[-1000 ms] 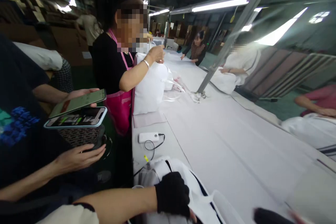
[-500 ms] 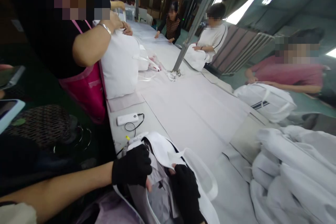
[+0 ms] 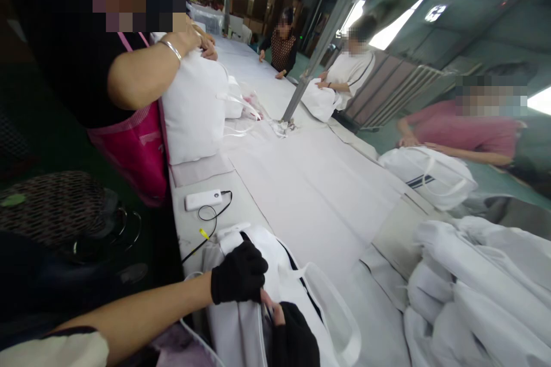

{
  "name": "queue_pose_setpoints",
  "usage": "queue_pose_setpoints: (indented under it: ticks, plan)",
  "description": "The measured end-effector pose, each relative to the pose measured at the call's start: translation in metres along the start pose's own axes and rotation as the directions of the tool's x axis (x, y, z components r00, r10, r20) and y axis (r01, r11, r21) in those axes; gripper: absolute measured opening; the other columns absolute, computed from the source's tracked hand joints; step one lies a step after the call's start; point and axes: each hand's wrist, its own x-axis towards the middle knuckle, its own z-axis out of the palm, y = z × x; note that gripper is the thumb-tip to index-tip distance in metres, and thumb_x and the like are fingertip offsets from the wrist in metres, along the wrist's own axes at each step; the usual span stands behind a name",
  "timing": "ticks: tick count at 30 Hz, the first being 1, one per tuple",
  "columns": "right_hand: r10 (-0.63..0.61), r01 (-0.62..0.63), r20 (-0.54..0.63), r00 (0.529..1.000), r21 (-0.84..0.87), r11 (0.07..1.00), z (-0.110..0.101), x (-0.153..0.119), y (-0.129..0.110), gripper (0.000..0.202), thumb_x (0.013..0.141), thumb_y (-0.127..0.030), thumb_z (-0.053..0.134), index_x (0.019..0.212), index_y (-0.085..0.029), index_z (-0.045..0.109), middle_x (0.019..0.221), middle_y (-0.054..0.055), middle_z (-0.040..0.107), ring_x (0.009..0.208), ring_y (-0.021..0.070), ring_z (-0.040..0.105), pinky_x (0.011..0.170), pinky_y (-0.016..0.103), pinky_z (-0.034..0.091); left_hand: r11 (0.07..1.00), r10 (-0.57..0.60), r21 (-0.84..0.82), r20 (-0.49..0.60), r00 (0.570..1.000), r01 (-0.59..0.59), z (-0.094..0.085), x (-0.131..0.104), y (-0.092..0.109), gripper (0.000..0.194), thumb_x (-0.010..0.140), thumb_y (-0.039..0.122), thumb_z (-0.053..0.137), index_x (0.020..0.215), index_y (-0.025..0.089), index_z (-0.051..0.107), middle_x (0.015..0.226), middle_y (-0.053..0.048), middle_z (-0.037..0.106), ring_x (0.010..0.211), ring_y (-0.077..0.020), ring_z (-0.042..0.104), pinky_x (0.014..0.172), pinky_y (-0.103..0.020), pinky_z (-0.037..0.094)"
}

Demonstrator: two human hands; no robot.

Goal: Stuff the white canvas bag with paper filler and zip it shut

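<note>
A white bag [image 3: 275, 252] with a strap handle [image 3: 350, 327] lies at the near edge of the table, and both my hands are on its opening. My left hand [image 3: 241, 272], in a black glove with bare fingertips, is closed on the zippered edge of the bag. Close beside it, my right hand [image 3: 293, 332], gloved the same way, has thumb and fingers bent against that opening. Their fingertips nearly meet there. What exactly the fingertips pinch is partly hidden by the gloves. The bag's grey-white side panel [image 3: 241, 327] faces me.
A white power bank [image 3: 203, 200] with a black cable lies left of the bag. White bags [image 3: 486, 292] are piled at right. A metal post [image 3: 301, 89] rises from the table [image 3: 318, 178]. Co-workers handle bags around it; one in a pink apron [image 3: 133, 152] stands close on the left.
My left hand has moved right, towards my right hand, which is lower. The bag's opening, spread wide with its inside showing before, is now drawn together.
</note>
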Motion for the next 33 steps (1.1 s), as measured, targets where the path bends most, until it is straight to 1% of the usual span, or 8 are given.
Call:
queue_pose_setpoints:
  ticks: [2, 5, 11, 15, 19, 26, 29, 33]
  plan:
    - [-0.002, -0.001, -0.046, 0.999, -0.079, 0.997, 0.006, -0.004, 0.0, 0.036, 0.098, -0.043, 0.037, 0.095, -0.022, 0.066, 0.092, 0.009, 0.068, 0.088, 0.0231, 0.064, 0.075, 0.036, 0.05, 0.993, -0.089, 0.067, -0.04, 0.995, 0.092, -0.004, -0.002, 0.002, 0.048, 0.093, 0.06, 0.044, 0.074, 0.02, 0.062, 0.092, -0.005, 0.067, 0.087, -0.0233, 0.056, 0.083, -0.043, 0.04]
    - [0.027, -0.046, -0.14, 0.99, -0.138, 0.989, 0.013, -0.004, -0.004, 0.047, 0.094, -0.051, 0.045, 0.128, -0.019, 0.055, 0.126, 0.013, 0.061, 0.114, 0.0283, 0.059, 0.09, 0.042, 0.051, 0.957, -0.238, 0.182, 0.054, 0.97, 0.225, 0.0, -0.003, 0.002, 0.052, 0.091, 0.066, 0.041, 0.106, 0.022, 0.064, 0.119, -0.008, 0.064, 0.115, -0.0294, 0.051, 0.107, -0.056, 0.025]
    - [-0.209, 0.189, -0.038, 0.977, -0.294, 0.937, 0.036, 0.01, -0.008, 0.084, 0.087, -0.067, 0.041, 0.148, -0.011, 0.029, 0.144, 0.019, 0.044, 0.125, 0.0354, 0.049, 0.092, 0.051, 0.048, 0.913, -0.375, 0.236, 0.157, 0.914, 0.333, 0.037, 0.016, 0.002, 0.03, 0.091, 0.052, 0.054, 0.098, 0.025, 0.065, 0.118, -0.003, 0.065, 0.105, -0.0281, 0.055, 0.093, -0.052, 0.038]
    - [-0.255, 0.204, -0.043, 0.966, -0.484, 0.851, 0.053, 0.013, 0.009, 0.066, 0.09, -0.055, 0.048, 0.14, -0.012, 0.043, 0.132, 0.021, 0.056, 0.118, 0.0373, 0.054, 0.097, 0.058, 0.041, 0.908, -0.416, 0.125, 0.152, 0.896, 0.401, 0.017, 0.02, 0.001, 0.033, 0.093, 0.05, 0.049, 0.105, 0.024, 0.065, 0.12, -0.006, 0.064, 0.104, -0.0271, 0.056, 0.09, -0.049, 0.043]
    - [-0.256, 0.223, -0.002, 0.967, -0.485, 0.845, 0.056, 0.007, 0.015, 0.073, 0.091, -0.051, 0.049, 0.151, -0.017, 0.026, 0.135, 0.017, 0.054, 0.116, 0.0338, 0.056, 0.098, 0.055, 0.04, 0.877, -0.453, 0.257, 0.156, 0.878, 0.407, -0.009, -0.01, -0.013, 0.057, 0.094, 0.051, 0.044, 0.139, 0.016, 0.046, 0.139, -0.016, 0.05, 0.125, -0.0342, 0.045, 0.101, -0.054, 0.038]
    - [-0.152, 0.112, -0.087, 0.984, -0.353, 0.929, 0.057, 0.018, -0.011, 0.087, 0.086, -0.059, 0.054, 0.153, -0.016, 0.019, 0.138, 0.019, 0.05, 0.121, 0.0359, 0.049, 0.096, 0.054, 0.043, 0.795, -0.603, 0.212, 0.183, 0.776, 0.568, 0.013, -0.017, -0.018, 0.052, 0.094, 0.044, 0.046, 0.132, 0.01, 0.052, 0.128, -0.018, 0.059, 0.116, -0.0348, 0.053, 0.098, -0.053, 0.044]
    - [-0.096, 0.054, -0.106, 0.99, -0.348, 0.936, 0.062, 0.019, -0.018, 0.097, 0.078, -0.066, 0.061, 0.152, -0.015, 0.023, 0.135, 0.022, 0.049, 0.115, 0.0384, 0.05, 0.091, 0.055, 0.047, 0.667, -0.712, -0.079, 0.226, 0.665, 0.741, 0.006, -0.011, -0.038, 0.043, 0.099, 0.043, 0.034, 0.121, 0.016, 0.06, 0.119, -0.011, 0.065, 0.113, -0.0261, 0.057, 0.099, -0.045, 0.046]
    - [-0.102, 0.065, -0.085, 0.991, -0.358, 0.932, 0.064, 0.014, -0.018, 0.096, 0.078, -0.066, 0.06, 0.152, -0.018, 0.023, 0.134, 0.022, 0.048, 0.116, 0.0393, 0.049, 0.088, 0.055, 0.049, 0.415, -0.708, -0.2, 0.541, 0.453, 0.888, -0.009, -0.021, -0.096, 0.043, 0.099, 0.039, 0.026, 0.107, 0.015, 0.061, 0.108, -0.009, 0.067, 0.102, -0.0202, 0.062, 0.092, -0.035, 0.05]
